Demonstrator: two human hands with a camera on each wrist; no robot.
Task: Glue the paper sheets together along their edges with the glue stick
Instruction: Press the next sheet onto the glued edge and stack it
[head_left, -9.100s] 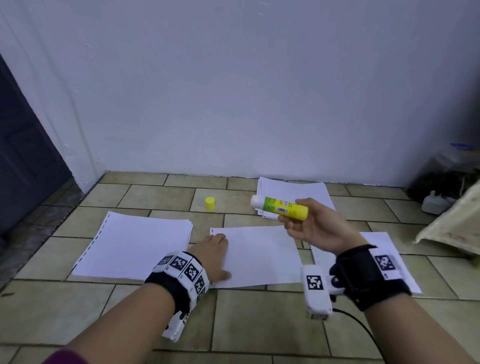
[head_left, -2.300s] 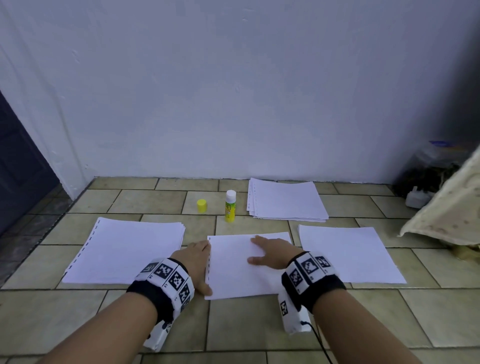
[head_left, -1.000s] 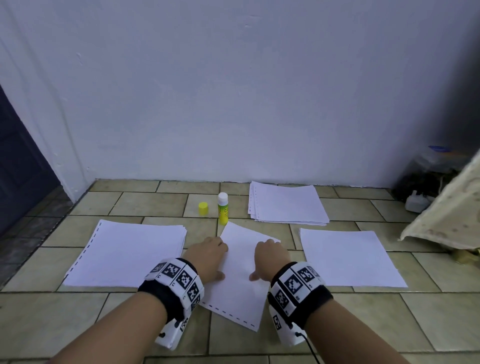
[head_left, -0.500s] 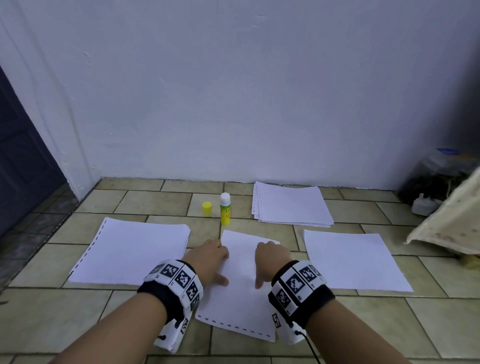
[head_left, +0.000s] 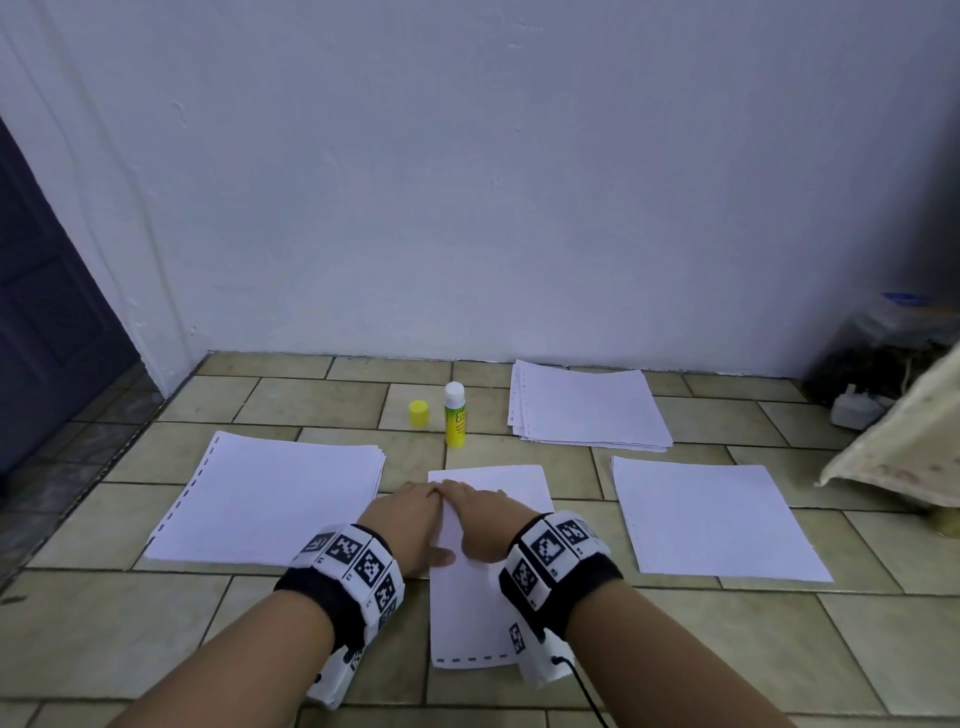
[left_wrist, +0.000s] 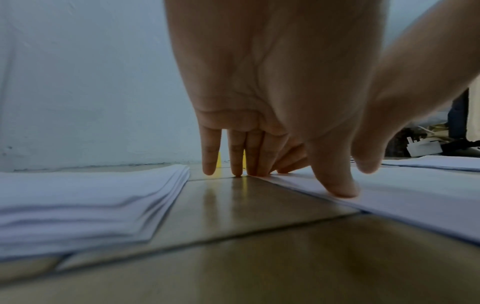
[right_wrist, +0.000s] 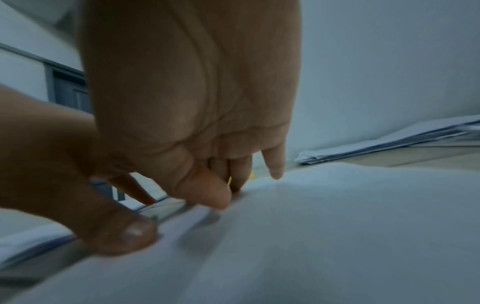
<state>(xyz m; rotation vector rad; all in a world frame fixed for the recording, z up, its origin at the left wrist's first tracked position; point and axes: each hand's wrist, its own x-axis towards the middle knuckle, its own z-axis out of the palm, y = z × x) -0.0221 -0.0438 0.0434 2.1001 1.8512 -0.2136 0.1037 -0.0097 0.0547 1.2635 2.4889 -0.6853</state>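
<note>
Both our flat hands, left hand (head_left: 410, 525) and right hand (head_left: 480, 522), press the paper sheet (head_left: 470, 613) (long axis running away from us), glue stick (head_left: 455, 414) upright just beyond, gripping nothing.

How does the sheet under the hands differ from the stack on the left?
The sheet is thin, one or two layers, while the left stack holds many. Both hands, left and right, press on the sheet; nothing touches the stack. The sheet's dashed edge faces the person; the stack's faces left. Both are white and lie flat.

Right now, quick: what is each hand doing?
Left hand: open, fingers straight, touching the middle paper sheet at its left edge.
Right hand: open, pressing flat on that sheet.
</note>
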